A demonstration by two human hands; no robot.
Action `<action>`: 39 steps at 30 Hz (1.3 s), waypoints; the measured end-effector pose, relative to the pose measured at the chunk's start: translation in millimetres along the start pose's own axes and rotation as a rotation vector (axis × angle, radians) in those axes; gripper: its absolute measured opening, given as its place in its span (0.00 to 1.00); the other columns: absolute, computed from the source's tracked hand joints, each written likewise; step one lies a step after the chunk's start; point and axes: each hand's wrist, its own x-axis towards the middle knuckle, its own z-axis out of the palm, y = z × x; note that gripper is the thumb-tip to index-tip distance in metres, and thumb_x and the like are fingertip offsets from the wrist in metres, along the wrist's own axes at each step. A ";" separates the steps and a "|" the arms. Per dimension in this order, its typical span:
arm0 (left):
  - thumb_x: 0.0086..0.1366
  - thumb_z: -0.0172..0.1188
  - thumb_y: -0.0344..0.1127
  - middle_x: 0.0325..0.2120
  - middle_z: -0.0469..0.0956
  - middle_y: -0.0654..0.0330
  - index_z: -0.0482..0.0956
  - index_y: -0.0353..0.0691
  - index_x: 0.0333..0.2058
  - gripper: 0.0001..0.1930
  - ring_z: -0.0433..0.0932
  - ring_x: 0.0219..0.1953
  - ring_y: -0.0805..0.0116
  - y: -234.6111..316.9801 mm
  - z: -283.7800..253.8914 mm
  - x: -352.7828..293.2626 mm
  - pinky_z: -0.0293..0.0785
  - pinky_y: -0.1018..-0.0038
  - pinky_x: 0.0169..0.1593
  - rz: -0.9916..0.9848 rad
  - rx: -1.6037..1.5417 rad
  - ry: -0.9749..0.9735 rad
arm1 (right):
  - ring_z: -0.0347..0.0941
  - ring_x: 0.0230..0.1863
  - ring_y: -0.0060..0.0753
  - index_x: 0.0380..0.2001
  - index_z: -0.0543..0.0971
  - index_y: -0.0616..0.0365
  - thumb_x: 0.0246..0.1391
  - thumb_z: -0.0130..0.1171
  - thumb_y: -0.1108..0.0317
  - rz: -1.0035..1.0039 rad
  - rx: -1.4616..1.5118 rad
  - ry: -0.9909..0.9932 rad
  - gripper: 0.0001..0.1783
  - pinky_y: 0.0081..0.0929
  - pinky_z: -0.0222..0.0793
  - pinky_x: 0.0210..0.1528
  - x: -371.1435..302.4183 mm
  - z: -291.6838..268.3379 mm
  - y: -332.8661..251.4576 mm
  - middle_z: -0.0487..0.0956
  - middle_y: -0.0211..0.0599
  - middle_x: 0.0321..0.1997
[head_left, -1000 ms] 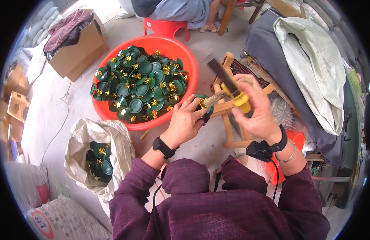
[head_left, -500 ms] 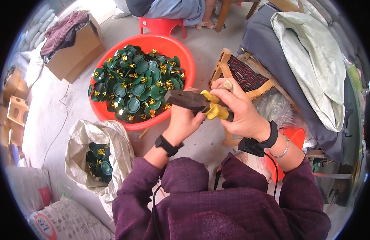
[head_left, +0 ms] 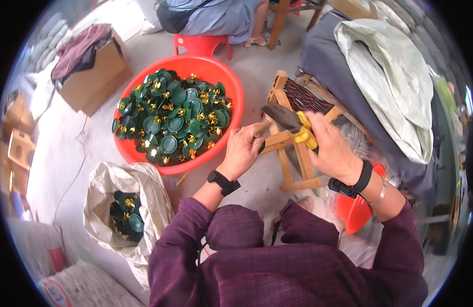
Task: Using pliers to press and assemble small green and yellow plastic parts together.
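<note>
My right hand is closed round the yellow handles of a pair of pliers, whose dark jaws point up and left. My left hand is closed on a short, pale wooden stick, its tip close to the plier jaws. A bit of dark green shows at the left fingers; the rest of that piece is hidden. Beyond the left hand, a red basin is heaped with green, disc-shaped pieces bearing gold foil tufts.
A white woven sack with similar green pieces stands at the left. Past the pliers is a wooden frame with dark red-and-black strands. A cardboard box holds cloth. A seated person is beyond the basin, by a red stool.
My hands have moved apart. The pliers have shifted right, away from the left hand. The wooden stick, earlier beside the right fingers, is now in the left hand. The view has tilted slightly.
</note>
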 end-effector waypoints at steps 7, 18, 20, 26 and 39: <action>0.53 0.58 0.31 0.32 0.76 0.60 0.75 0.43 0.36 0.10 0.75 0.39 0.57 0.1 -6.7 -1.3 0.63 0.61 0.41 0.205 0.287 0.085 | 0.71 0.45 0.47 0.48 0.72 0.61 0.36 0.63 0.81 -0.163 0.356 -0.044 0.29 0.32 0.70 0.45 29.4 6.8 -28.8 0.67 0.49 0.52; 0.59 0.59 0.21 0.37 0.80 0.61 0.76 0.37 0.38 0.09 0.77 0.38 0.76 -16.1 -190.6 -126.4 0.75 0.77 0.39 -0.368 0.206 0.572 | 0.72 0.43 0.28 0.55 0.68 0.59 0.44 0.53 0.85 -0.025 0.752 0.155 0.31 0.26 0.69 0.47 40.3 20.5 -22.3 0.70 0.41 0.50; 0.53 0.63 0.29 0.41 0.79 0.52 0.78 0.38 0.40 0.14 0.79 0.46 0.58 -23.4 -245.4 -162.3 0.75 0.65 0.48 -0.527 0.703 0.359 | 0.71 0.39 0.23 0.55 0.69 0.60 0.47 0.52 0.85 0.017 0.757 0.156 0.28 0.21 0.69 0.44 33.0 21.8 -14.3 0.72 0.36 0.46; 0.52 0.64 0.39 0.51 0.73 0.42 0.81 0.42 0.44 0.19 0.72 0.52 0.43 -89.1 -221.0 -101.4 0.69 0.59 0.56 -0.498 0.606 0.298 | 0.69 0.36 0.19 0.51 0.71 0.63 0.47 0.53 0.83 0.177 0.730 0.031 0.24 0.18 0.68 0.41 34.0 31.9 -16.7 0.72 0.30 0.42; 0.56 0.63 0.36 0.50 0.77 0.52 0.73 0.43 0.56 0.27 0.77 0.51 0.52 -266.9 -137.7 -36.6 0.76 0.51 0.46 -1.240 1.008 -0.231 | 0.71 0.36 0.21 0.50 0.72 0.66 0.44 0.54 0.83 0.189 0.642 0.083 0.24 0.20 0.71 0.40 31.0 31.1 -4.5 0.65 0.47 0.56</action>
